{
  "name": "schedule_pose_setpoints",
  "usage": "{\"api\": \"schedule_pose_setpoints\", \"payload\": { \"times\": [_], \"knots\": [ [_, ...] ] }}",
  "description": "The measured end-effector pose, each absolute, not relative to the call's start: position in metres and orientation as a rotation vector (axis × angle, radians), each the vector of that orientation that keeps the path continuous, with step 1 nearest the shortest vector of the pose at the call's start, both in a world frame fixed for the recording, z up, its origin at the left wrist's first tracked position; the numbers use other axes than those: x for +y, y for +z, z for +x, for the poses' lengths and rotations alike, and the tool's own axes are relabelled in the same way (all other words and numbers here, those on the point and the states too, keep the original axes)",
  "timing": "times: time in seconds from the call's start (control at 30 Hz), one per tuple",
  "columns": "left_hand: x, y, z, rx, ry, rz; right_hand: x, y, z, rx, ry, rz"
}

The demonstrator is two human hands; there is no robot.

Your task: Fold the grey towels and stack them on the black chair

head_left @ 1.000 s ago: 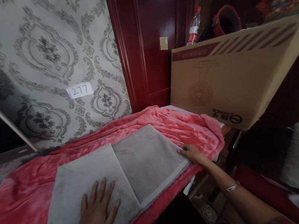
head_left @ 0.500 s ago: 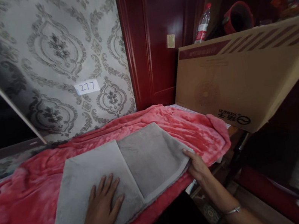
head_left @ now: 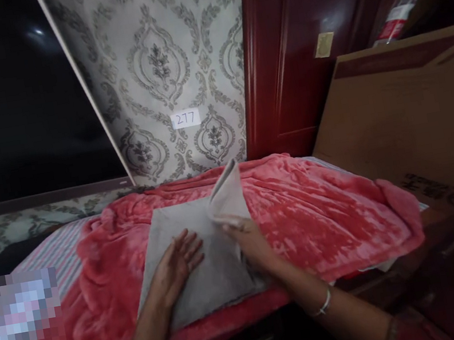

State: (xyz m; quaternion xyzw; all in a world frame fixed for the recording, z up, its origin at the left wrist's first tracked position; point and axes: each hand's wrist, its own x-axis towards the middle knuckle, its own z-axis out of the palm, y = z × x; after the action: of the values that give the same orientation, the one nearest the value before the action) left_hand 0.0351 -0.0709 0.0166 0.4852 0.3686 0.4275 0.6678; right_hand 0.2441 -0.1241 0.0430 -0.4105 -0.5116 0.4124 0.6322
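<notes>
A grey plush cloth (head_left: 211, 283) lies partly folded on a red plush blanket (head_left: 313, 219). My right hand (head_left: 251, 241) grips the cloth's right part, which is lifted and turned over toward the left, its far corner standing up. My left hand (head_left: 179, 262) is open, palm turned to the right, at the left half of the cloth; whether it touches the cloth I cannot tell. Part of the cloth's right edge is hidden behind my right hand.
A striped sheet (head_left: 61, 258) shows under the blanket at the left. A large dark screen (head_left: 21, 111) stands at the back left. A cardboard box (head_left: 410, 122) stands at the right with a plastic bottle (head_left: 402, 7) on it. A label (head_left: 186, 119) is on the wall.
My right hand has brought the cloth's right part up and over to the left. My left hand has lifted from lying flat and turned its palm inward. The view has swung left.
</notes>
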Motion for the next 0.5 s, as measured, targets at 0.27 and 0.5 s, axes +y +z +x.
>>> {"api": "schedule_pose_setpoints", "payload": {
  "times": [0.27, 0.5],
  "knots": [
    [-0.063, 0.012, 0.024, 0.805, 0.967, 0.87, -0.152, -0.004, 0.184, -1.993, 0.723, -1.065],
    [-0.025, 0.026, 0.029, 0.994, 0.986, 1.101, -0.171, -0.003, 0.198, -2.12, 0.505, -1.189]
  ]
}}
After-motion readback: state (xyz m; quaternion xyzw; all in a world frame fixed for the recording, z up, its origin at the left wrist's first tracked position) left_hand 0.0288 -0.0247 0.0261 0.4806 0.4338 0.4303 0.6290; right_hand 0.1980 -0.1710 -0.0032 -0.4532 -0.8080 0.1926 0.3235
